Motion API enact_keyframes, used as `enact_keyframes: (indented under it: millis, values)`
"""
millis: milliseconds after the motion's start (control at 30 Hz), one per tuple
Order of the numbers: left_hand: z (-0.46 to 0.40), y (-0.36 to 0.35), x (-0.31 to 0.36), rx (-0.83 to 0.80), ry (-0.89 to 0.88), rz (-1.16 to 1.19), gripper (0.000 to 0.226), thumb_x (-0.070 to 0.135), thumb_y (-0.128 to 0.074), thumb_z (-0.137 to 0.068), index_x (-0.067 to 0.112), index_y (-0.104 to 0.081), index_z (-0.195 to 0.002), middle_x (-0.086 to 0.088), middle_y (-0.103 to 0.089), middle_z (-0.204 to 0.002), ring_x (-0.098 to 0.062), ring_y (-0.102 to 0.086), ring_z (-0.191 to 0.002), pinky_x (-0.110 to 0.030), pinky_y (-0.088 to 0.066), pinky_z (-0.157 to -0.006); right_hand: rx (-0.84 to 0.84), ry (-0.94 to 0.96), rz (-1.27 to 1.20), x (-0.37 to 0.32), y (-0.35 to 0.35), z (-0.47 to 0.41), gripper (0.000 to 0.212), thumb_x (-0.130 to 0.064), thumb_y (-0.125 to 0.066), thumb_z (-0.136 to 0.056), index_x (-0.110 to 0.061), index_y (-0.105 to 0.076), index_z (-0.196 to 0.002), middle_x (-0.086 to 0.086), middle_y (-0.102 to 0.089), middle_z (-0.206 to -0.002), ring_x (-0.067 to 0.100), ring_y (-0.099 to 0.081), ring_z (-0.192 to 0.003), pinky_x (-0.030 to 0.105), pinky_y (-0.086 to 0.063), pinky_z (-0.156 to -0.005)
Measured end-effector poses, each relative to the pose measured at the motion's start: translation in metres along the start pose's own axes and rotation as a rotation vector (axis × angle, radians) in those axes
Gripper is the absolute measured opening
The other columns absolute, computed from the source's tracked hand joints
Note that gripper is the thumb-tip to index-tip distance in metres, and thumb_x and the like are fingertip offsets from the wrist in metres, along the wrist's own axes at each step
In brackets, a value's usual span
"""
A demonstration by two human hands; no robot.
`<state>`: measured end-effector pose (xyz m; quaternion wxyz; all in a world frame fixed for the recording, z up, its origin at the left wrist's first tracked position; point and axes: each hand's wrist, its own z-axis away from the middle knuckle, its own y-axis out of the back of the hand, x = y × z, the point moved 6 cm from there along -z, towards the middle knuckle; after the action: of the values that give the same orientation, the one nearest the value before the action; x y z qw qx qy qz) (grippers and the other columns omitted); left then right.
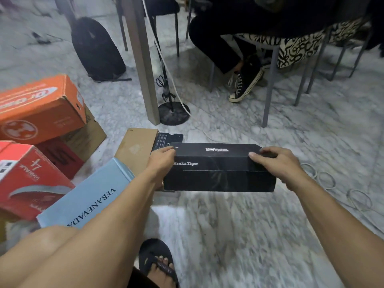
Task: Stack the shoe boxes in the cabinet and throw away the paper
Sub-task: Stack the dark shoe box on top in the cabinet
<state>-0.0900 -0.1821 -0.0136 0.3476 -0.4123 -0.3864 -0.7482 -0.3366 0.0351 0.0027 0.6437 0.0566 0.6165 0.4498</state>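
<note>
The left hand (161, 161) grips the left end of the black shoe box (220, 169), fingers curled over its top edge. The right hand (276, 163) clasps the right end, thumb on the front face, fingers over the lid. Between both grips, the box lies level above the marble floor (239, 235), long axis left to right, printed side facing the person.

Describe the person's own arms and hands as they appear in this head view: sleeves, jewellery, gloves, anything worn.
Both arms are bare from the frame edge down to the wrist: no sleeves show. The left hand and the right hand wear no gloves, and no ring, watch or bracelet is visible on either. Nails look short and unpainted. Lower down, a black flip-flop is on one foot.
</note>
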Motion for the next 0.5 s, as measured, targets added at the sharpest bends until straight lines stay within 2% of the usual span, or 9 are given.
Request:
enact_keyframes:
  millis: [67, 133, 233, 367, 500]
  values:
    - [0.004, 0.015, 0.008, 0.015, -0.027, -0.006, 0.040, 0.022, -0.050, -0.081, 0.017, -0.070, -0.115, 0.000, -0.068, -0.119, -0.020, -0.061, -0.108, -0.034, -0.049, -0.098, 0.002, 0.048, -0.005, -0.017, 0.002, 0.002, 0.061, -0.061, -0.076, -0.067, -0.028, -0.067, -0.118, -0.002, -0.058, -0.133, 0.021, -0.053, -0.119, 0.040, -0.047, -0.099]
    - [0.005, 0.034, 0.016, 0.033, -0.051, -0.001, 0.052, 0.029, -0.049, -0.071, 0.017, -0.068, -0.119, -0.001, -0.067, -0.123, -0.021, -0.062, -0.110, -0.040, -0.049, -0.099, 0.000, 0.088, -0.027, -0.035, 0.000, 0.005, 0.066, -0.063, -0.077, -0.064, -0.029, -0.067, -0.120, -0.001, -0.058, -0.133, 0.022, -0.054, -0.119, 0.044, -0.049, -0.098]
    - [0.014, 0.071, 0.030, 0.088, -0.093, 0.005, 0.052, 0.034, -0.060, -0.070, 0.019, -0.069, -0.119, 0.001, -0.068, -0.120, -0.020, -0.065, -0.106, -0.042, -0.052, -0.096, -0.019, 0.157, -0.061, -0.067, -0.007, 0.011, 0.077, -0.063, -0.081, -0.056, -0.029, -0.066, -0.123, -0.001, -0.061, -0.127, 0.024, -0.059, -0.110, 0.048, -0.054, -0.089]
    - [0.030, 0.123, 0.044, 0.176, -0.179, 0.041, 0.053, 0.025, -0.071, -0.083, 0.011, -0.059, -0.131, 0.003, -0.061, -0.129, -0.015, -0.059, -0.116, -0.038, -0.047, -0.103, -0.149, 0.204, -0.160, -0.110, -0.029, 0.026, 0.074, -0.037, -0.088, -0.063, -0.018, -0.058, -0.129, 0.004, -0.064, -0.105, 0.026, -0.066, -0.090, 0.047, -0.060, -0.070]
    - [0.046, 0.176, 0.047, 0.210, -0.235, 0.044, 0.047, 0.007, -0.070, -0.080, 0.016, -0.063, -0.125, 0.005, -0.069, -0.105, -0.018, -0.066, -0.098, -0.040, -0.052, -0.095, -0.303, 0.282, -0.166, -0.154, -0.062, 0.042, 0.063, -0.027, -0.087, -0.066, -0.018, -0.059, -0.122, 0.002, -0.067, -0.096, 0.025, -0.067, -0.084, 0.047, -0.057, -0.071]
